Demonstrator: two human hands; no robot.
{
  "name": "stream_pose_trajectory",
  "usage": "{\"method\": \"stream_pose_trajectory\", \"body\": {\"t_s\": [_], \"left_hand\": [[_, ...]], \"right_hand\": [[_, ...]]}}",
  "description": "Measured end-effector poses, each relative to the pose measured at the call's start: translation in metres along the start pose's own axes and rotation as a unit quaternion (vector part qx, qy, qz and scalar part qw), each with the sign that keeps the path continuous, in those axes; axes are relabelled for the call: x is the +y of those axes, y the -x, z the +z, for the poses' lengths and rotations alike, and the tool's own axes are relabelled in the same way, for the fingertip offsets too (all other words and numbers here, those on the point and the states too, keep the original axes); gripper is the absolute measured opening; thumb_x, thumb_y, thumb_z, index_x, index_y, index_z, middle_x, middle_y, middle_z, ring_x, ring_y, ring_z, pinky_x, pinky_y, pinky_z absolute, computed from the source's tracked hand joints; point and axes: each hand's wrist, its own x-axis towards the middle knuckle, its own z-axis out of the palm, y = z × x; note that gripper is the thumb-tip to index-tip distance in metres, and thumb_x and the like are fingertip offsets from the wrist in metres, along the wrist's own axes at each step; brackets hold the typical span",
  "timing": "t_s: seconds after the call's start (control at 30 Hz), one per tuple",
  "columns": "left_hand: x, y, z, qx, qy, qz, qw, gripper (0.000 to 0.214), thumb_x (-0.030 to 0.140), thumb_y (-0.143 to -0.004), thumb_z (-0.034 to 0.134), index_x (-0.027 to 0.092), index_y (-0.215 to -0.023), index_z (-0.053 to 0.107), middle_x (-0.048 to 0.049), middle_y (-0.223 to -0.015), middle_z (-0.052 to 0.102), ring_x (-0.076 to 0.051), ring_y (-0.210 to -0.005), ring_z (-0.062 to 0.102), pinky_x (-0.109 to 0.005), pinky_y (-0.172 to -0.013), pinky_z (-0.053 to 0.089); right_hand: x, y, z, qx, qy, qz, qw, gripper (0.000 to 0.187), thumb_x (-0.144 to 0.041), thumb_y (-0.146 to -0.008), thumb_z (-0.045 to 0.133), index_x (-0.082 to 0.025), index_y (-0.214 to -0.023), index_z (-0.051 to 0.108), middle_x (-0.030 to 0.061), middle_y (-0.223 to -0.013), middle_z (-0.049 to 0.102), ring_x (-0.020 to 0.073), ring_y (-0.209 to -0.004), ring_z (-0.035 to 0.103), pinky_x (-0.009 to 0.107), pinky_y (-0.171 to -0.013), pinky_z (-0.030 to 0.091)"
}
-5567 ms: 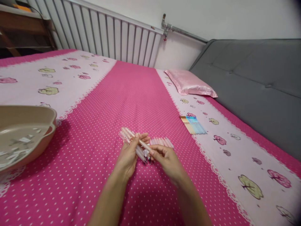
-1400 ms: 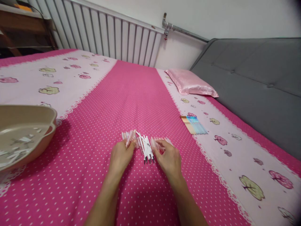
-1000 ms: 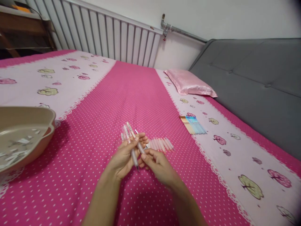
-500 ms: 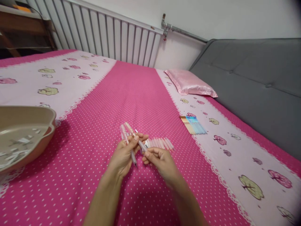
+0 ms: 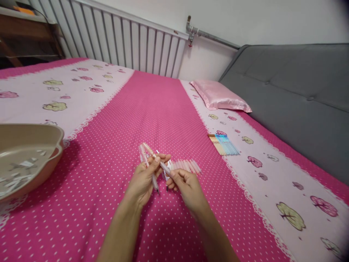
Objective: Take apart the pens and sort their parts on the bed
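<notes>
My left hand (image 5: 144, 180) is closed round a small bunch of pink translucent pens (image 5: 147, 154), their ends sticking up past my fingers. My right hand (image 5: 185, 183) pinches the lower end of one of those pens just beside the left hand. Both hands hover low over the pink dotted bedspread (image 5: 152, 109). Behind my right hand lies a row of pink pen caps or barrels (image 5: 188, 165) on the spread, with a few white refills partly hidden by my fingers.
A beige tub (image 5: 32, 133) holding white scraps sits at the left edge. A flat set of blue and orange pens (image 5: 224, 144) lies to the right. A pink pillow (image 5: 219, 96), grey sofa (image 5: 294, 94) and white radiator (image 5: 122, 40) stand further back.
Over a second ago both hands were down on the spread among the pens; since then the left hand has lifted a bunch and the right hand has closed on one pen's end.
</notes>
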Motion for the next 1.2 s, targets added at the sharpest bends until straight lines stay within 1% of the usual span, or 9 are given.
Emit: {"method": "stream_pose_trajectory", "body": {"t_s": [0.07, 0.17, 0.4, 0.5, 0.6, 0.8, 0.97, 1.13, 1.2], "left_hand": [[-0.001, 0.000, 0.000, 0.001, 0.001, 0.003, 1.000, 0.015, 0.008, -0.084, 0.054, 0.010, -0.078, 0.067, -0.0109, -0.089, 0.071, -0.016, -0.093, 0.065, -0.023, -0.084, 0.052], [0.000, 0.000, 0.000, 0.006, -0.002, 0.003, 1.000, 0.015, 0.008, -0.084, 0.053, 0.009, -0.078, 0.067, -0.0108, -0.090, 0.071, -0.016, -0.092, 0.065, -0.023, -0.083, 0.052], [0.003, 0.001, 0.001, 0.006, -0.002, 0.002, 1.000, 0.018, 0.008, -0.086, 0.050, 0.009, -0.078, 0.067, -0.0107, -0.091, 0.071, -0.014, -0.092, 0.065, -0.019, -0.080, 0.051], [0.002, 0.001, 0.002, 0.005, -0.001, 0.003, 1.000, 0.018, 0.007, -0.085, 0.051, 0.010, -0.077, 0.067, -0.0101, -0.088, 0.071, -0.015, -0.094, 0.065, -0.020, -0.083, 0.051], [0.002, 0.000, 0.001, 0.002, 0.001, 0.008, 1.000, 0.017, 0.008, -0.085, 0.052, 0.010, -0.078, 0.067, -0.0095, -0.088, 0.071, -0.015, -0.093, 0.065, -0.021, -0.082, 0.052], [0.003, 0.001, -0.001, -0.001, -0.004, 0.005, 1.000, 0.018, 0.008, -0.086, 0.051, 0.010, -0.079, 0.068, -0.0101, -0.091, 0.071, -0.014, -0.091, 0.066, -0.018, -0.079, 0.052], [-0.001, 0.000, 0.001, 0.017, 0.001, 0.019, 1.000, 0.018, 0.007, -0.085, 0.051, 0.010, -0.077, 0.067, -0.0092, -0.086, 0.071, -0.016, -0.095, 0.066, -0.020, -0.083, 0.052], [-0.002, 0.000, 0.006, 0.040, 0.014, 0.002, 0.999, 0.018, 0.006, -0.085, 0.050, 0.008, -0.077, 0.065, -0.0117, -0.087, 0.071, -0.018, -0.095, 0.066, -0.022, -0.082, 0.054], [0.000, 0.001, 0.006, 0.039, 0.016, -0.003, 0.999, 0.017, 0.007, -0.086, 0.050, 0.008, -0.078, 0.065, -0.0130, -0.090, 0.071, -0.017, -0.095, 0.066, -0.022, -0.081, 0.054]], "right_hand": [[-0.001, 0.001, -0.001, 0.046, 0.027, -0.015, 0.998, 0.021, -0.035, -0.074, 0.067, -0.016, -0.081, 0.064, 0.0029, -0.070, 0.065, 0.0135, -0.060, 0.058, 0.027, -0.057, 0.047], [-0.001, 0.000, -0.002, 0.082, 0.020, -0.032, 0.996, 0.032, -0.029, -0.062, 0.076, -0.018, -0.088, 0.060, 0.0035, -0.085, 0.065, 0.0150, -0.073, 0.060, 0.027, -0.064, 0.049], [0.004, -0.002, 0.000, -0.024, -0.013, 0.010, 1.000, 0.039, -0.048, -0.085, 0.048, -0.014, -0.079, 0.065, 0.0055, -0.070, 0.065, 0.0139, -0.064, 0.057, 0.027, -0.061, 0.045], [0.001, 0.000, 0.000, 0.035, 0.019, -0.009, 0.999, 0.022, -0.036, -0.074, 0.066, -0.017, -0.083, 0.062, 0.0026, -0.076, 0.064, 0.0132, -0.064, 0.057, 0.026, -0.060, 0.046], [0.000, 0.000, -0.001, 0.085, 0.015, -0.028, 0.996, 0.032, -0.031, -0.064, 0.075, -0.019, -0.089, 0.059, 0.0033, -0.089, 0.063, 0.0153, -0.076, 0.060, 0.027, -0.066, 0.047], [0.003, -0.002, 0.001, -0.028, 0.008, 0.005, 1.000, 0.039, -0.048, -0.085, 0.048, -0.014, -0.086, 0.067, 0.0064, -0.075, 0.067, 0.0148, -0.068, 0.061, 0.027, -0.063, 0.046], [-0.004, 0.004, 0.002, 0.079, 0.158, -0.038, 0.983, 0.017, -0.032, -0.077, 0.063, -0.017, -0.083, 0.067, 0.0025, -0.069, 0.067, 0.0148, -0.058, 0.057, 0.026, -0.056, 0.042], [-0.005, 0.010, 0.009, 0.204, 0.320, -0.168, 0.910, 0.003, -0.018, -0.075, 0.062, -0.019, -0.077, 0.065, 0.0040, -0.076, 0.068, 0.0191, -0.069, 0.059, 0.031, -0.065, 0.043], [-0.004, 0.010, 0.011, 0.219, 0.316, -0.190, 0.904, 0.003, -0.016, -0.075, 0.062, -0.019, -0.076, 0.062, 0.0041, -0.077, 0.067, 0.0194, -0.073, 0.059, 0.032, -0.068, 0.044]]}}
